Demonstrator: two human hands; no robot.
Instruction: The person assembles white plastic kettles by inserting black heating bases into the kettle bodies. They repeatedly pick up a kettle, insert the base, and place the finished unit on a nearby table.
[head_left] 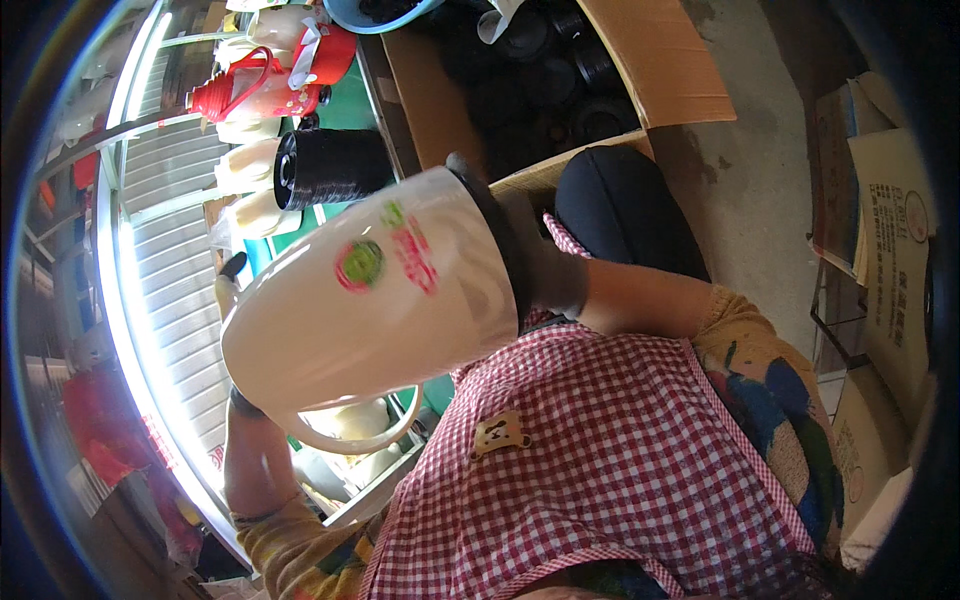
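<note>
A big cream thermos flask (390, 290) with a red and green print lies slantwise before my chest. Its loop handle (365, 440) hangs below, and a black ring (500, 245) circles its wide right end. My right hand (548, 265), in a dark glove, clasps that end; the flask hides part of its fingers. At the narrow left end my left hand (229, 285) grips from behind, with only fingertips and wrist showing beyond the cream wall.
An open cardboard box (680, 65) of black round parts stands at the far side. A stack of black rings (335, 168), a red thermos (265, 88) and cream flasks (250, 165) sit on the green bench (345, 100). A blue basin (375, 15) is behind; flattened cartons (890, 270) lean right.
</note>
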